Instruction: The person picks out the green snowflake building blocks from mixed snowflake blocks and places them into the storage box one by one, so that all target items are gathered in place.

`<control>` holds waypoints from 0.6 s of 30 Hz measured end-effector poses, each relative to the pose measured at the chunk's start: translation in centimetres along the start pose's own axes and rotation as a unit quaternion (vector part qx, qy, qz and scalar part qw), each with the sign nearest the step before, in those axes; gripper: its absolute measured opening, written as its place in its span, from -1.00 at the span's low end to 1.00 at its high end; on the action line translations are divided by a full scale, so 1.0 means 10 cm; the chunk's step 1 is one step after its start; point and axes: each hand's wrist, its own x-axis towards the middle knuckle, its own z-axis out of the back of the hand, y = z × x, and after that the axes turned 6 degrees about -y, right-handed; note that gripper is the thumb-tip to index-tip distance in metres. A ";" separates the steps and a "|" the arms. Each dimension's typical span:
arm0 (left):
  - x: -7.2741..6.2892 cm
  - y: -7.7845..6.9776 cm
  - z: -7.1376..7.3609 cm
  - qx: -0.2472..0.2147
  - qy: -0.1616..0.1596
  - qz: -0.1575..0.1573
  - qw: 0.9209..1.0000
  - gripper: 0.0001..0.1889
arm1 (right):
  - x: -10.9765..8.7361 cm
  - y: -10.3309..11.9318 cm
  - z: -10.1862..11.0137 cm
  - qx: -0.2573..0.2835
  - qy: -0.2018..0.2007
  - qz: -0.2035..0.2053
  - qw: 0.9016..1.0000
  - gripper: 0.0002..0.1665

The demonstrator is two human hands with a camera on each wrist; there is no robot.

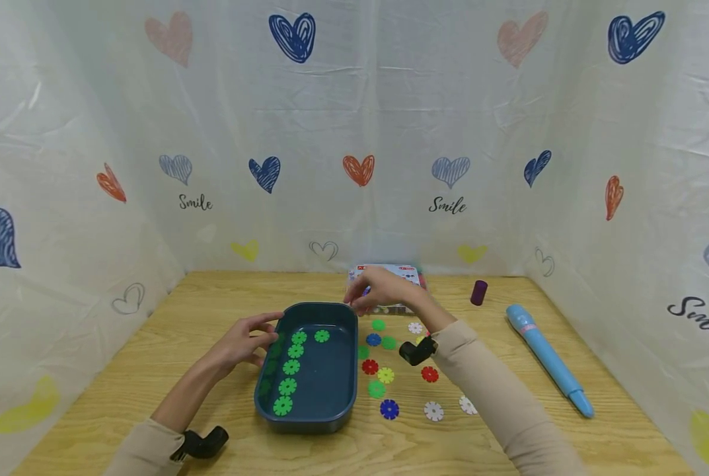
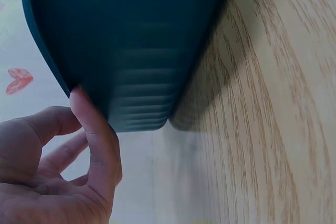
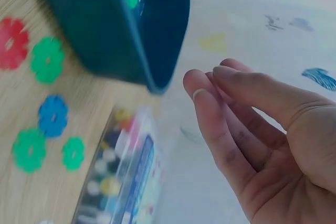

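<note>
A dark blue-green plastic tray (image 1: 330, 396) stands on the table, with several green notched plastic discs (image 1: 291, 367) inside, most in a line along its left side. My left hand (image 1: 244, 344) is at the tray's left rim; in the left wrist view a fingertip (image 2: 80, 98) touches that rim, and the other fingers are loosely bent. Over the far right corner of the tray is my right hand (image 1: 374, 291). Its thumb and fingertips (image 3: 202, 95) come close together beside the tray corner, with nothing visible between them.
Right of the tray lie several loose discs, among them a red disc (image 1: 370, 367), a blue disc (image 1: 390, 409) and a white disc (image 1: 434, 411). A clear-sided package (image 1: 398, 271) lies behind. Farther right are a purple cylinder (image 1: 478, 293) and a light-blue stick-shaped object (image 1: 547, 357).
</note>
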 end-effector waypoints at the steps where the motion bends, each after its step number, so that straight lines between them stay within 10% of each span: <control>1: 0.00 0.00 0.00 0.000 0.001 -0.001 1.000 -0.43 | -0.05 -0.03 0.02 0.001 -0.002 0.002 1.000 -0.79; 18: -0.01 0.02 0.00 -0.005 0.001 0.001 1.000 -0.43 | -0.70 -0.70 -0.03 0.016 0.006 -0.022 1.000 -0.75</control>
